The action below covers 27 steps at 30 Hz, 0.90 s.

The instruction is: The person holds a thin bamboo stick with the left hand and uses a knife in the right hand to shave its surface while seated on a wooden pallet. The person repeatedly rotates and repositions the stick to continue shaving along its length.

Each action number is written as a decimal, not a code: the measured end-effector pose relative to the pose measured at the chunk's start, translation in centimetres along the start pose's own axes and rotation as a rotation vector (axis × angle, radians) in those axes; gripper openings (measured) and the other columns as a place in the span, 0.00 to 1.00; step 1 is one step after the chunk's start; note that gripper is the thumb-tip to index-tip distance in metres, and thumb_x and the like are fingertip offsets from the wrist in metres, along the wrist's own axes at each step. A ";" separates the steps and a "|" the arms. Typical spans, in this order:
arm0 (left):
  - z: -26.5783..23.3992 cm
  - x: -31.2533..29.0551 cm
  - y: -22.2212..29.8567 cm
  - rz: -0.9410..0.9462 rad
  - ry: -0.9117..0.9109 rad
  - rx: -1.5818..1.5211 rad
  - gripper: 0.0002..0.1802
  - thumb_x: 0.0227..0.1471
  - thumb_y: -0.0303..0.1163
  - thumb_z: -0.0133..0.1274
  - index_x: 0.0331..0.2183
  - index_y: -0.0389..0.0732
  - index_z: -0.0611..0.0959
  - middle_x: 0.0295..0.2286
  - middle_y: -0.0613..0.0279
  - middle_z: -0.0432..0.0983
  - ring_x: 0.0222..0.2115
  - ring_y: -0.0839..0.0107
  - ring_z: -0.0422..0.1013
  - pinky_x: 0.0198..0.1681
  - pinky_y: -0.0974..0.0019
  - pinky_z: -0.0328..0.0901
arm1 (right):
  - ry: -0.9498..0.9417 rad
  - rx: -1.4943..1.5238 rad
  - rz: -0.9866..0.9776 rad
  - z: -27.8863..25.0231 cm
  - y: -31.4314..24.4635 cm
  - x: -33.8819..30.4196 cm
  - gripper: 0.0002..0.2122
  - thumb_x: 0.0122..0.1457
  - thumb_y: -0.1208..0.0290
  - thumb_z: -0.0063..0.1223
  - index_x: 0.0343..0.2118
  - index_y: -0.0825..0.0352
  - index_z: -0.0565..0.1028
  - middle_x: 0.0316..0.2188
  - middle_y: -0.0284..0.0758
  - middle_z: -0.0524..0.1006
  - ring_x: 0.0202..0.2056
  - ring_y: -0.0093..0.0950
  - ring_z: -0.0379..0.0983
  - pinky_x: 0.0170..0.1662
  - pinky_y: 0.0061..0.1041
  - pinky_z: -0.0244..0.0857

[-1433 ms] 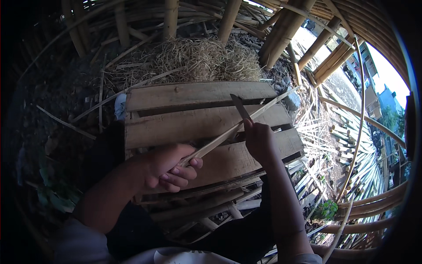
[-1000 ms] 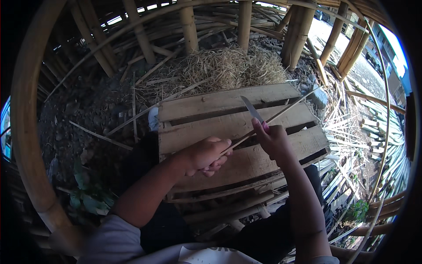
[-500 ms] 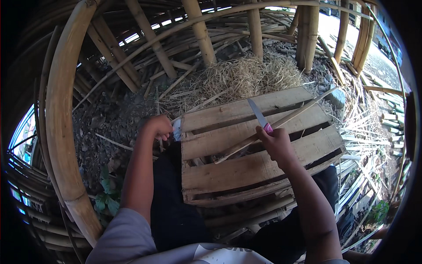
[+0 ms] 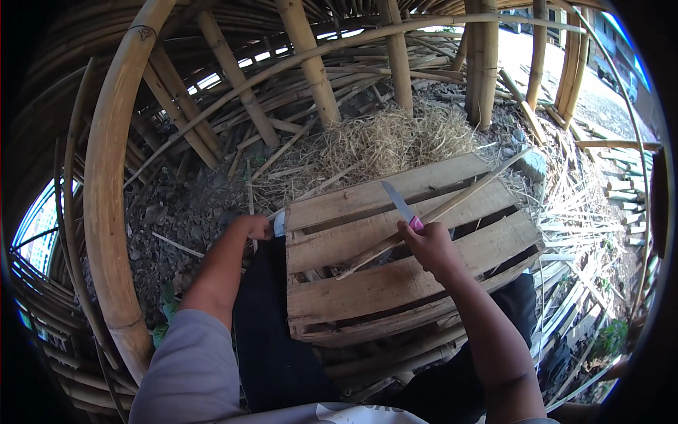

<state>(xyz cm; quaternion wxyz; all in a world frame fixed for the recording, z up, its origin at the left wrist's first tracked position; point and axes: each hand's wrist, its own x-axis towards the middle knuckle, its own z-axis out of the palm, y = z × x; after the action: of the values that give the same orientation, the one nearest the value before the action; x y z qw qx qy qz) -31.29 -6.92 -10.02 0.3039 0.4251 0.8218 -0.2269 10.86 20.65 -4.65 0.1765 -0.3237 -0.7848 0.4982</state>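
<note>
Right hand (image 4: 429, 247), grip wrapped round the knife (image 4: 400, 203), blade toward eleven o'clock! Bamboo strip (image 4: 480, 182) slants toward two. Left hand (image 4: 258, 227) at the tabletop's (image 4: 374, 290) nine, grip I can't tell.

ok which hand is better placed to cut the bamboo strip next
Probably the right hand: it holds the pink-handled knife at the bamboo strip, over the slatted wooden surface. The left hand is beyond that surface's left edge, away from the strip.
</note>
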 end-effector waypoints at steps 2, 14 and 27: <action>-2.6 -2.7 1.8 -0.156 -0.042 -0.065 0.19 0.59 0.45 0.57 0.42 0.38 0.87 0.33 0.56 0.83 0.32 0.66 0.79 0.36 0.61 0.73 | -0.001 0.011 -0.011 0.2 0.0 0.1 0.30 0.61 0.50 0.61 0.15 0.78 0.74 0.09 0.42 0.68 0.14 0.27 0.66 0.22 0.38 0.61; -4.2 -20.1 23.6 0.301 0.321 -1.056 0.30 0.71 0.53 0.37 0.42 0.32 0.78 0.34 0.56 0.77 0.34 0.67 0.78 0.37 0.65 0.75 | 0.012 -0.015 -0.057 1.0 -3.1 -2.6 0.26 0.63 0.52 0.57 0.21 0.77 0.78 0.12 0.42 0.70 0.16 0.27 0.68 0.25 0.36 0.62; 2.5 -24.1 26.3 0.528 -0.026 -1.442 0.22 0.70 0.44 0.42 0.51 0.34 0.75 0.31 0.61 0.78 0.27 0.75 0.76 0.25 0.72 0.69 | 0.044 0.018 -0.189 2.8 -3.9 -7.4 0.17 0.59 0.59 0.63 0.29 0.73 0.79 0.16 0.36 0.78 0.20 0.20 0.74 0.25 0.28 0.66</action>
<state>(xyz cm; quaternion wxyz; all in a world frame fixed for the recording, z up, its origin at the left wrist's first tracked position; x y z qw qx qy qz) 2.43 -7.89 1.90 0.5599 0.3014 0.6339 0.4402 13.26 12.62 -2.05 0.2427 -0.2577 -0.8033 0.4790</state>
